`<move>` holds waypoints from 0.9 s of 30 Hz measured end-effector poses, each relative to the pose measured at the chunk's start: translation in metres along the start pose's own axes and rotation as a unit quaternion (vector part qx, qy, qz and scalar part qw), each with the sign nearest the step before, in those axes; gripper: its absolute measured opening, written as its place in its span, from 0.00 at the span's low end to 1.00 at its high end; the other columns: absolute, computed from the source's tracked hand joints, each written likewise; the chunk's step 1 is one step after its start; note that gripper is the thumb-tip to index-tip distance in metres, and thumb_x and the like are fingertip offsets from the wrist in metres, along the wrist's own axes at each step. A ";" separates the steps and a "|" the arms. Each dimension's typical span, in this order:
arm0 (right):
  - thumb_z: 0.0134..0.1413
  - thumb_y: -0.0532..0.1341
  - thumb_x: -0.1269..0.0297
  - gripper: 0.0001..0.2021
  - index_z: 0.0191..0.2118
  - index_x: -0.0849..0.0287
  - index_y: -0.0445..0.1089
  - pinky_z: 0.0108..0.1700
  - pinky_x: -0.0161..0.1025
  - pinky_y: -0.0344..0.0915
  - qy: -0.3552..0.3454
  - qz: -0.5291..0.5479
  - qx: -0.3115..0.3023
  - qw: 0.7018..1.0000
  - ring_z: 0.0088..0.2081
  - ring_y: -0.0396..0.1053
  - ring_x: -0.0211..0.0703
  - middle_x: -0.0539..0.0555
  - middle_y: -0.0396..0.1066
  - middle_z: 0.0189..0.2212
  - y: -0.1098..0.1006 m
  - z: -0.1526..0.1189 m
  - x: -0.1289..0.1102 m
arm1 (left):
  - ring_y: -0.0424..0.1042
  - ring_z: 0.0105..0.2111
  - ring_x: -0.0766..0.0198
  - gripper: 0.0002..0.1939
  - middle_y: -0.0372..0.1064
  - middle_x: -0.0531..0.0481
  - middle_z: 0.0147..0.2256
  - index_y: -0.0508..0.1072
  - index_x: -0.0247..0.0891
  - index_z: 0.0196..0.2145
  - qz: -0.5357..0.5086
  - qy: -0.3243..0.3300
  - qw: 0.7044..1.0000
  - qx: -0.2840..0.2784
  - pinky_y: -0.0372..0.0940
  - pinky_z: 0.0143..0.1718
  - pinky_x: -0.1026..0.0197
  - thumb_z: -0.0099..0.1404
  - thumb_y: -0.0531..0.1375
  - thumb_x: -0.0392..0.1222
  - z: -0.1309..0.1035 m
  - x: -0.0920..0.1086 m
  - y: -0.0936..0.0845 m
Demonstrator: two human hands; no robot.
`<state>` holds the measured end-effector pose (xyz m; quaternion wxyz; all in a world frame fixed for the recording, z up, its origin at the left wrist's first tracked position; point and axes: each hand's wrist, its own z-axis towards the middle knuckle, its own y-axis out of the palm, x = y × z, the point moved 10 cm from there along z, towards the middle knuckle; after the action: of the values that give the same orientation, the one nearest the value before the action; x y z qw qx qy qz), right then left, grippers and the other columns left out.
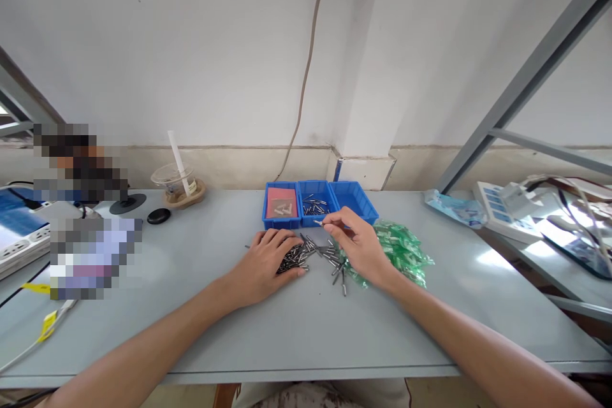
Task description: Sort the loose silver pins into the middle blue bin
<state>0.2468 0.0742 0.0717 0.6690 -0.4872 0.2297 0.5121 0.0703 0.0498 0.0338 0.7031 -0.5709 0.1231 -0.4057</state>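
Note:
My left hand [264, 264] rests with spread fingers on a pile of small dark metal pins [294, 258] on the table. More loose pins [331, 255] lie between my two hands. My right hand [354, 241] pinches one small pin [319, 223] between thumb and index finger, near the front edge of the middle blue bin [313, 186]. That bin holds several dark pins. In the left blue bin [281, 224] there is a pink sheet with a few pale pieces on it. The right blue bin [354, 201] shows its bare bottom.
Green plastic packets [406, 252] lie right of my right hand. Farther right are a blue packet [456, 209] and a power strip [502, 207]. At the left stand a cup with a straw [176, 175], a black round object [159, 216] and another power strip [23, 248].

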 end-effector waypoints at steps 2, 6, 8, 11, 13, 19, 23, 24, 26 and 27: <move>0.73 0.59 0.53 0.11 0.45 0.51 0.75 0.30 0.40 0.65 0.030 0.043 -0.011 0.999 0.29 0.67 0.39 0.52 0.71 0.39 0.003 -0.001 0.007 | 0.66 0.57 0.48 0.23 0.68 0.46 0.60 0.67 0.48 0.63 0.002 0.000 1.000 0.000 0.62 0.57 0.45 0.76 0.59 0.58 0.000 0.000 0.000; 0.72 0.59 0.50 0.13 0.45 0.52 0.74 0.26 0.37 0.60 0.074 0.129 -0.029 0.988 0.24 0.62 0.35 0.50 0.69 0.34 0.008 0.000 0.018 | 0.66 0.57 0.48 0.22 0.68 0.46 0.60 0.67 0.48 0.63 0.003 0.001 1.000 -0.002 0.62 0.57 0.45 0.77 0.59 0.58 0.000 0.000 0.000; 0.72 0.60 0.49 0.14 0.44 0.53 0.74 0.25 0.35 0.57 0.099 0.173 -0.043 0.979 0.23 0.61 0.34 0.48 0.67 0.32 0.012 0.001 0.022 | 0.66 0.58 0.49 0.23 0.68 0.47 0.60 0.67 0.48 0.63 0.002 -0.001 1.000 -0.006 0.61 0.58 0.45 0.77 0.58 0.58 0.000 0.000 0.000; 0.71 0.61 0.49 0.14 0.42 0.54 0.73 0.26 0.34 0.55 0.143 0.241 -0.061 0.958 0.23 0.59 0.32 0.47 0.64 0.30 0.018 -0.001 0.025 | 0.66 0.58 0.49 0.23 0.68 0.47 0.60 0.66 0.48 0.63 0.000 -0.004 1.000 -0.012 0.61 0.58 0.45 0.77 0.58 0.58 0.001 0.000 0.000; 0.70 0.62 0.49 0.14 0.41 0.55 0.72 0.26 0.34 0.55 0.165 0.278 -0.065 0.944 0.24 0.58 0.32 0.47 0.63 0.30 0.020 -0.002 0.024 | 0.66 0.58 0.49 0.23 0.68 0.47 0.60 0.66 0.48 0.63 -0.002 -0.005 1.000 -0.013 0.61 0.58 0.45 0.77 0.58 0.58 0.001 0.000 0.000; 0.68 0.64 0.50 0.12 0.44 0.53 0.69 0.27 0.34 0.59 0.160 0.289 -0.056 0.942 0.27 0.60 0.34 0.48 0.66 0.35 0.021 -0.004 0.019 | 0.66 0.58 0.49 0.23 0.68 0.47 0.60 0.67 0.48 0.63 -0.004 -0.004 1.000 -0.009 0.62 0.58 0.45 0.77 0.58 0.58 0.001 -0.001 0.000; 0.65 0.66 0.50 0.13 0.42 0.51 0.65 0.28 0.36 0.62 0.122 0.180 -0.018 0.976 0.26 0.61 0.37 0.46 0.64 0.31 0.012 -0.002 0.022 | 0.65 0.59 0.49 0.24 0.67 0.46 0.61 0.67 0.48 0.63 -0.003 -0.005 1.000 -0.008 0.61 0.58 0.45 0.77 0.58 0.59 0.000 -0.001 0.001; 0.65 0.66 0.51 0.13 0.41 0.51 0.65 0.28 0.37 0.62 0.112 0.145 -0.009 0.983 0.27 0.61 0.37 0.46 0.64 0.30 0.009 -0.001 0.022 | 0.65 0.59 0.49 0.24 0.67 0.46 0.61 0.67 0.47 0.63 -0.004 -0.005 1.000 -0.007 0.61 0.58 0.45 0.77 0.58 0.59 0.000 -0.001 0.001; 0.65 0.66 0.52 0.12 0.39 0.52 0.65 0.30 0.38 0.62 0.094 0.090 0.007 0.991 0.28 0.61 0.38 0.46 0.63 0.30 0.006 -0.001 0.022 | 0.65 0.59 0.49 0.24 0.67 0.46 0.61 0.67 0.47 0.63 -0.005 -0.005 1.000 -0.007 0.61 0.58 0.45 0.77 0.58 0.59 0.000 0.000 0.001; 0.66 0.65 0.53 0.12 0.39 0.52 0.65 0.30 0.38 0.62 0.086 0.072 0.012 0.994 0.29 0.61 0.39 0.47 0.64 0.31 0.005 -0.002 0.021 | 0.65 0.59 0.49 0.24 0.67 0.46 0.61 0.66 0.47 0.63 -0.006 -0.005 1.000 -0.007 0.61 0.58 0.45 0.77 0.58 0.59 0.000 0.000 0.001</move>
<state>0.2507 0.0828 0.0518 0.6143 -0.5035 0.3266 0.5122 0.0705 0.0502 0.0332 0.6974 -0.5781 0.1190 -0.4065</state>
